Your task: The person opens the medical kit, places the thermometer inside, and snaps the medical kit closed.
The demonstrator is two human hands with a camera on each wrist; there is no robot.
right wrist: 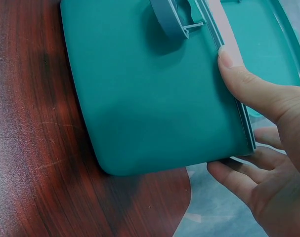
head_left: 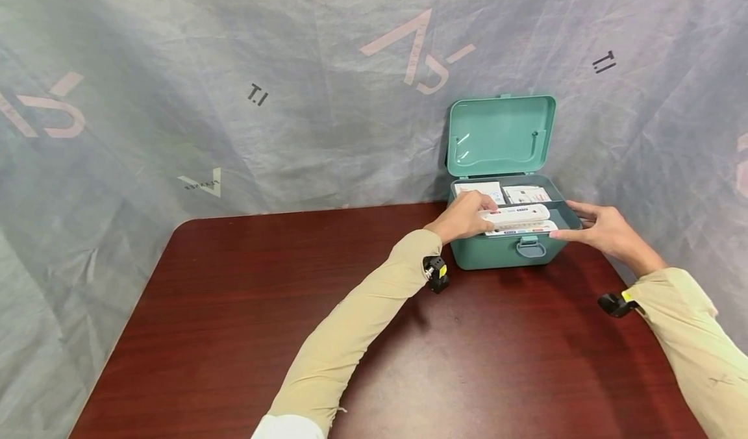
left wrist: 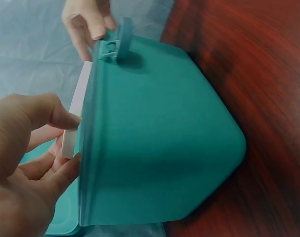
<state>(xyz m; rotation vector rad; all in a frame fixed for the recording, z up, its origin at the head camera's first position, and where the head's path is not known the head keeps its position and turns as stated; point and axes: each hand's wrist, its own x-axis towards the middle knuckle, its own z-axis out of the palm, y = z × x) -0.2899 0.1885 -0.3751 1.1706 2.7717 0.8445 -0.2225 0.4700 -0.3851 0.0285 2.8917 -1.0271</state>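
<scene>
A green storage box (head_left: 491,254) stands on the table with its lid (head_left: 502,137) raised. My left hand (head_left: 465,215) pinches the left end of a slim white package (head_left: 517,214) with a rounded end and coloured print, at the front of the box. In the left wrist view, the package's white edge (left wrist: 79,91) rises just above the box rim. A similar white package (head_left: 528,228) lies right in front of it. At the front right corner, my right hand (head_left: 610,232) grips the box, thumb on the front rim and fingers round the side.
Behind the slim packages, a white box (head_left: 480,190) and a printed white packet (head_left: 527,194) sit in separate rear compartments. A grey latch (head_left: 530,249) hangs on the box front. The dark red table (head_left: 280,296) meets a grey cloth backdrop (head_left: 327,101) behind.
</scene>
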